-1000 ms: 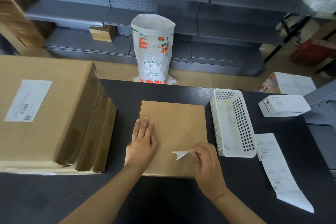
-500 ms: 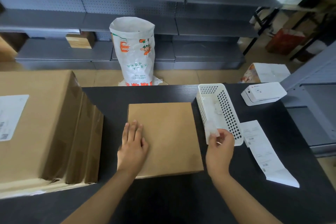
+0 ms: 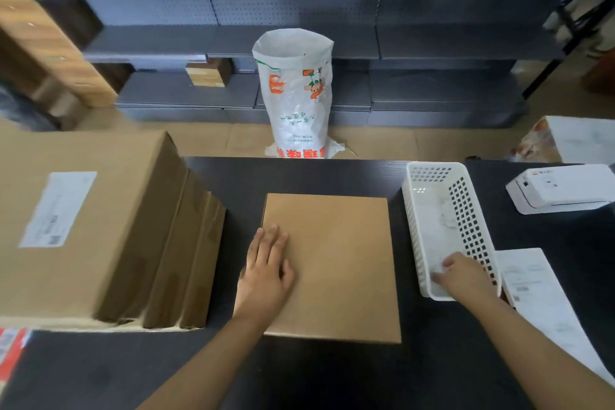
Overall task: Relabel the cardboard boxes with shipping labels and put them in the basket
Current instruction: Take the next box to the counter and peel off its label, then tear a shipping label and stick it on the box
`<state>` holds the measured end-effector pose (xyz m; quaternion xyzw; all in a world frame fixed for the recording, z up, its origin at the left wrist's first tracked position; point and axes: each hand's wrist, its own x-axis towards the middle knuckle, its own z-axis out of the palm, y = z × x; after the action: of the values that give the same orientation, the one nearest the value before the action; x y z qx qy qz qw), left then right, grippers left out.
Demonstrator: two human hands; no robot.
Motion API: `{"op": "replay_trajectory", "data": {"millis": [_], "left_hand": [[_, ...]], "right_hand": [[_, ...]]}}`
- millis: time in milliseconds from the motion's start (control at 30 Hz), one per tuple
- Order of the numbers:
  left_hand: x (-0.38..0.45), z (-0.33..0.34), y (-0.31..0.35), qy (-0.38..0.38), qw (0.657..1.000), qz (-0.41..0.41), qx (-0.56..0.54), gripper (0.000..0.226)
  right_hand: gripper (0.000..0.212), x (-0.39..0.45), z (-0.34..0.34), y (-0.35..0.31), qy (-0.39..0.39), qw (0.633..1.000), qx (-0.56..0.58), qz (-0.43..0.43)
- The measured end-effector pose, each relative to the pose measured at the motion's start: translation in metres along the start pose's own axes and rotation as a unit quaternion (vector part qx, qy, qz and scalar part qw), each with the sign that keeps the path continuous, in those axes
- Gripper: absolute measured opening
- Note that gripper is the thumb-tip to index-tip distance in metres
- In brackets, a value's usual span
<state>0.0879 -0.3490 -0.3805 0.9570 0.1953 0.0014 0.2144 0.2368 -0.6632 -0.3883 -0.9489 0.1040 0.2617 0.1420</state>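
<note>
The flat cardboard box (image 3: 329,263) lies on the dark counter (image 3: 332,376) at centre, its top bare of any label. The left hand (image 3: 266,271) rests flat on its nine o'clock edge, fingers straight and relaxed, pinning it. The right hand (image 3: 464,276) reaches into the near end of the white plastic basket (image 3: 429,173), just beside the box at three o'clock; its fingers look curled about a small pale scrap, though blur leaves that unsure. The strip of shipping labels (image 3: 539,296) lies at three o'clock of the basket, long axis running roughly twelve to five, touching distance from the right hand, which is clearly the nearer one for peeling the next label.
</note>
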Motion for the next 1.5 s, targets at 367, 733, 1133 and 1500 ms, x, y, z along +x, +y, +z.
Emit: {"op": "replay_trajectory", "data": {"millis": [367,733,1133,1500], "left_hand": [[-0.001,-0.004,0.005,-0.003,1.0,-0.003,0.008,0.053],[0.003,-0.005,0.007,-0.046,0.994,0.011,0.098,0.054],[0.013,-0.055,0.036,-0.138,0.961,0.051,0.232,0.036],[0.026,-0.111,0.103,-0.116,0.955,0.111,0.25,0.025]], "right_hand": [[0.054,-0.012,0.007,-0.004,0.0,0.999,-0.035,-0.002],[0.031,-0.047,-0.013,-0.01,0.176,0.969,-0.054,-0.164],[0.026,-0.118,-0.006,-0.083,0.145,0.93,-0.139,-0.307],[0.027,-0.14,-0.06,-0.098,0.079,0.958,-0.056,-0.27]]}}
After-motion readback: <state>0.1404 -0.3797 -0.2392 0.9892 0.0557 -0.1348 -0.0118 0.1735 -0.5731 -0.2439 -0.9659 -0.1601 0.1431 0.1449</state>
